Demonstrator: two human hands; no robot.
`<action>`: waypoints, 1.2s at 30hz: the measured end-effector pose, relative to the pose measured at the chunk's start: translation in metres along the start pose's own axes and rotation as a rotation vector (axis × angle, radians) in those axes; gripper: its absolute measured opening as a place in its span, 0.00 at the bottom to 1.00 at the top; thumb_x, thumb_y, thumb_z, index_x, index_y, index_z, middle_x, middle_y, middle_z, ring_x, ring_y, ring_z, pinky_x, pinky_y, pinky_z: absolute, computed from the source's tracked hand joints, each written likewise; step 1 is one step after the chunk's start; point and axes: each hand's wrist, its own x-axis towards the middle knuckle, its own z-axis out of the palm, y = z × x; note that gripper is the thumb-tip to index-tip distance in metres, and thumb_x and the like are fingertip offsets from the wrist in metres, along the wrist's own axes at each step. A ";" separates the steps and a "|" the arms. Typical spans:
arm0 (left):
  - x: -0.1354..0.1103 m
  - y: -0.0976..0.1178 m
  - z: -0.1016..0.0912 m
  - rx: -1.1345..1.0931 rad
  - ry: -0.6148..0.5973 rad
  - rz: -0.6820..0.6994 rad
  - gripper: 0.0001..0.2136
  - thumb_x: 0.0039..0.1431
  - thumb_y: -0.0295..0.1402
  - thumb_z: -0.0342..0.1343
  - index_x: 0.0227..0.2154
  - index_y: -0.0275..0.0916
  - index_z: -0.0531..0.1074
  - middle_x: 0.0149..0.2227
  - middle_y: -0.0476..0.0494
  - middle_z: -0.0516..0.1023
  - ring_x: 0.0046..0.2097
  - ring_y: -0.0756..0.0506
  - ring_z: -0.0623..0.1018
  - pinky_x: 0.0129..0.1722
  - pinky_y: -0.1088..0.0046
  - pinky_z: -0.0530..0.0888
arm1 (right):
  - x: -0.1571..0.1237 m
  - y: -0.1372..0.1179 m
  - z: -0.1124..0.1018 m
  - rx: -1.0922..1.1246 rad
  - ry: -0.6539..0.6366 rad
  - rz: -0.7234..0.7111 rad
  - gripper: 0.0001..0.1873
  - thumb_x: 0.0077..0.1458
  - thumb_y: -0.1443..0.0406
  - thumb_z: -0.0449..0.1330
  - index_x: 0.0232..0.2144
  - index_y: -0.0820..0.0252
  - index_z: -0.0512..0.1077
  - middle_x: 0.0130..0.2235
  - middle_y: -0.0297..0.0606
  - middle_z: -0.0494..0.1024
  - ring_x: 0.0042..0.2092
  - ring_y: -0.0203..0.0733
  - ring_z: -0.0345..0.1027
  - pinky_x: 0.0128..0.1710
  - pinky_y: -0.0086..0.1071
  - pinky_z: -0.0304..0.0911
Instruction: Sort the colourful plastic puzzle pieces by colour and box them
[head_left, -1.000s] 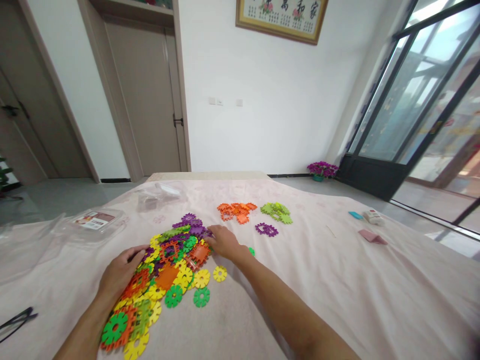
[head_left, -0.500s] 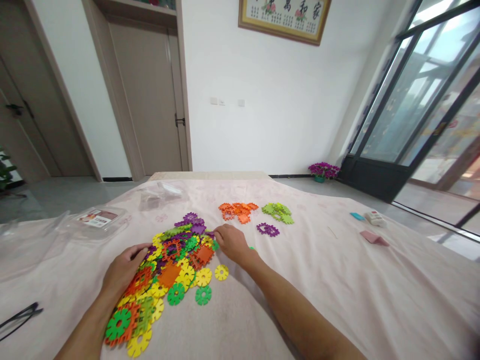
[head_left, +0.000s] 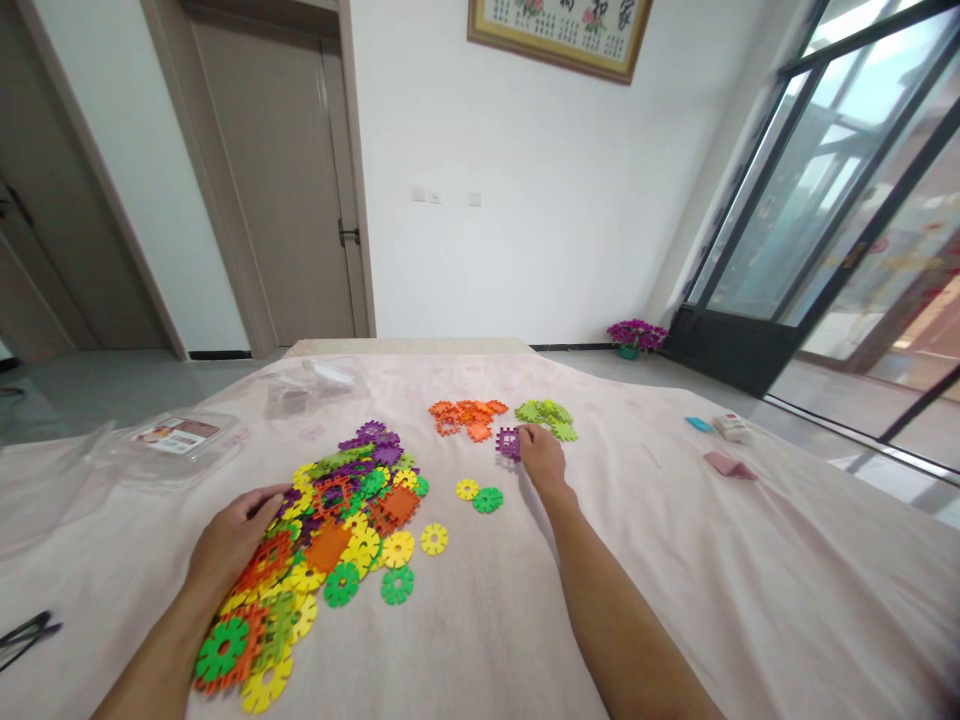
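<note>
My left hand (head_left: 236, 535) rests against the left side of a heap of plastic building pieces (head_left: 328, 548). Its thumb and index finger are slightly apart by the heap's edge; the other fingers are hidden. The heap mixes orange and purple notched squares with yellow and green notched discs. Farther off, my right hand (head_left: 544, 460) is closed, its fingertips on a purple notched square (head_left: 508, 443) at the small purple group. Part of that group is hidden behind the hand. Orange pieces (head_left: 469, 418) lie just left of it, and light-green pieces (head_left: 551, 416) lie beyond it.
A loose yellow disc (head_left: 467, 490) and green disc (head_left: 489, 500) lie between the hands. Clear plastic containers (head_left: 180, 450) stand at left, glasses (head_left: 26, 635) near the left edge. A pink item (head_left: 729, 465) and small white box (head_left: 733, 428) sit right on the wrinkled cloth (head_left: 675, 580).
My right hand has moved from the heap rightward to the purple group, uncovering a yellow and a green disc. My left hand stays at the heap. The view has shifted slightly.
</note>
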 end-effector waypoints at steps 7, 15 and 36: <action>-0.004 0.008 -0.003 0.023 0.014 -0.011 0.21 0.58 0.50 0.53 0.48 0.47 0.81 0.50 0.48 0.84 0.51 0.39 0.81 0.52 0.66 0.73 | -0.017 -0.013 0.018 0.000 0.016 -0.194 0.17 0.63 0.68 0.53 0.46 0.56 0.80 0.48 0.43 0.81 0.52 0.46 0.71 0.52 0.36 0.63; -0.006 0.010 -0.003 0.026 0.022 -0.004 0.22 0.58 0.50 0.52 0.48 0.46 0.81 0.49 0.46 0.84 0.50 0.39 0.81 0.50 0.66 0.74 | -0.076 -0.073 0.052 0.292 -0.235 -0.981 0.25 0.55 0.71 0.61 0.55 0.56 0.73 0.56 0.42 0.78 0.57 0.46 0.69 0.60 0.40 0.62; -0.006 0.012 -0.004 -0.008 -0.018 -0.034 0.21 0.59 0.50 0.53 0.48 0.46 0.80 0.51 0.47 0.83 0.53 0.39 0.80 0.56 0.64 0.71 | -0.093 -0.082 0.060 0.303 -0.381 -1.167 0.16 0.71 0.59 0.52 0.55 0.55 0.72 0.52 0.42 0.80 0.54 0.43 0.72 0.59 0.39 0.60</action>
